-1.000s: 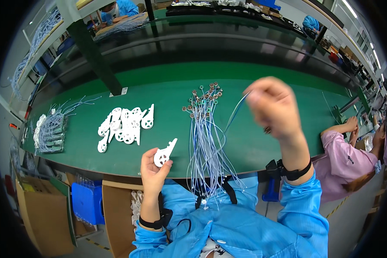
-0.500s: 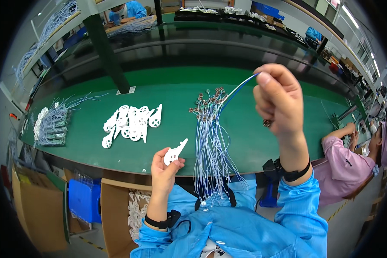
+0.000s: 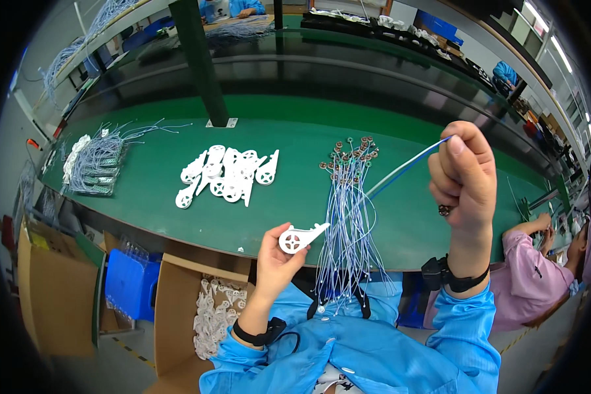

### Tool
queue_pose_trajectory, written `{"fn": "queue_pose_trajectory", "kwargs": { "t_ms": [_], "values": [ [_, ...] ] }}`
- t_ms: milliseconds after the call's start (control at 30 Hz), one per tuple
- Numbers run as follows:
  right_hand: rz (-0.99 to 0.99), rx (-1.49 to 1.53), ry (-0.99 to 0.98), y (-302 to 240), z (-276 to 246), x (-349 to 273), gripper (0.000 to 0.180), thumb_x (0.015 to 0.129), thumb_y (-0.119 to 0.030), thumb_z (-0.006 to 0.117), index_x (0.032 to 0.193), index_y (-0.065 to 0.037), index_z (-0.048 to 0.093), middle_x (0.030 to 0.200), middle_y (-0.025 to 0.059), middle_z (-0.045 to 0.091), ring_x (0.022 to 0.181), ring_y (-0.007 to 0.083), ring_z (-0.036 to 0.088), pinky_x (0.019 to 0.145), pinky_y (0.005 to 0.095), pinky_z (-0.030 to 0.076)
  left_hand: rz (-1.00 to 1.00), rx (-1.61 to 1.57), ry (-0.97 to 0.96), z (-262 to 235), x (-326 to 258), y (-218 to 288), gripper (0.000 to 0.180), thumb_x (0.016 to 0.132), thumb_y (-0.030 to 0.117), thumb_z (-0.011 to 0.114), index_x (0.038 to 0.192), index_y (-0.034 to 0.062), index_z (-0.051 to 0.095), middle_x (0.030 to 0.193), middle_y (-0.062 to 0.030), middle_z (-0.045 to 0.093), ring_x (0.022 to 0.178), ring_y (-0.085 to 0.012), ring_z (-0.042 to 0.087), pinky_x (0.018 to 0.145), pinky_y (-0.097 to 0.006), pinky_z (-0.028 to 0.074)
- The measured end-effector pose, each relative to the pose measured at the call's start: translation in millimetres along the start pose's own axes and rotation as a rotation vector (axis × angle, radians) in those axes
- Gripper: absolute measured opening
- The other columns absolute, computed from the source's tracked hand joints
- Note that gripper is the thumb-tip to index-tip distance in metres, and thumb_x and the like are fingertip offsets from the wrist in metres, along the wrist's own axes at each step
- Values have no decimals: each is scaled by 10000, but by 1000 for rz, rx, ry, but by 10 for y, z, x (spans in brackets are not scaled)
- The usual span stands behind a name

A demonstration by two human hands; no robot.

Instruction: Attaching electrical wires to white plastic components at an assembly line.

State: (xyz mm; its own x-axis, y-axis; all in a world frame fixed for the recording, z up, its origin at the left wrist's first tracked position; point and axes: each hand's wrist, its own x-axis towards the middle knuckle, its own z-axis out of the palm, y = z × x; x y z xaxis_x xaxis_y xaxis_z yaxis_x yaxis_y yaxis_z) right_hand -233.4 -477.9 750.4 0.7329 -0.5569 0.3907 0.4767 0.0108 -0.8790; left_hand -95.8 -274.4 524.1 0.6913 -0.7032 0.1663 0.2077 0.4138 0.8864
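Note:
In my left hand (image 3: pixel 273 268), near the table's front edge, is a white plastic piece (image 3: pixel 308 234) with a round spoked end and a narrow arm pointing right. Thumb and fingers pinch its round end. My right hand (image 3: pixel 467 172) is raised at the right, closed on a blue and white wire pair (image 3: pixel 408 163) that slants down to the bundle. A small dark round part (image 3: pixel 444 210) shows at the curled lower fingers. Between the hands lies a bundle of blue and white wires (image 3: pixel 349 226), brown and green round ends (image 3: pixel 353 159) at the far side, loose ends hanging over the edge.
Similar white pieces (image 3: pixel 232 176) lie heaped left of the bundle. Farther left sits a stack of wired parts (image 3: pixel 97 169). A green post (image 3: pixel 202 72) rises behind. Below the edge stand a carton (image 3: pixel 174 308) and a blue bin (image 3: pixel 132 284). A pink-sleeved person (image 3: pixel 528 282) works at right.
The view has shifted, moving the scene rightward. My left hand has turned the white piece so its spoked face shows. My right hand sits slightly lower, and the wire pair now meets the bundle lower down.

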Motion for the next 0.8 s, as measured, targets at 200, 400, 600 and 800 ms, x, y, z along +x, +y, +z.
{"fn": "queue_pose_trajectory", "kwargs": {
  "t_ms": [200,400,600,800],
  "values": [
    [-71,30,-139,16,112,-47,145,931,-120,567,1022,-6,569,545,-53,362,419,26,277,358,210,180,-140,-65,-162,166,-135,144,553,795,-130,621,1284,-27,385,1131,-153,569,1025,-210,608,880,-337,522],
    [-58,-11,-36,45,-72,-61,146,939,-139,553,1036,-33,582,539,-65,318,418,29,258,352,203,179,-120,-137,-251,198,-213,259,576,773,-135,644,1284,-30,399,1109,-144,581,1025,-208,613,868,-340,527],
    [-33,-59,-8,103,-300,-126,141,931,-130,555,1025,-28,585,534,-62,315,410,28,255,336,205,171,-35,53,-209,201,-196,300,562,747,-110,668,1261,-20,457,1167,-135,545,1092,-196,562,918,-329,469],
    [-7,-351,-170,36,-280,-301,113,803,29,676,914,28,656,858,117,684,656,90,590,550,217,455,287,780,-217,161,-109,575,552,695,-49,713,1212,-8,525,1215,-143,522,1125,-208,531,936,-329,438]
  ]
}}
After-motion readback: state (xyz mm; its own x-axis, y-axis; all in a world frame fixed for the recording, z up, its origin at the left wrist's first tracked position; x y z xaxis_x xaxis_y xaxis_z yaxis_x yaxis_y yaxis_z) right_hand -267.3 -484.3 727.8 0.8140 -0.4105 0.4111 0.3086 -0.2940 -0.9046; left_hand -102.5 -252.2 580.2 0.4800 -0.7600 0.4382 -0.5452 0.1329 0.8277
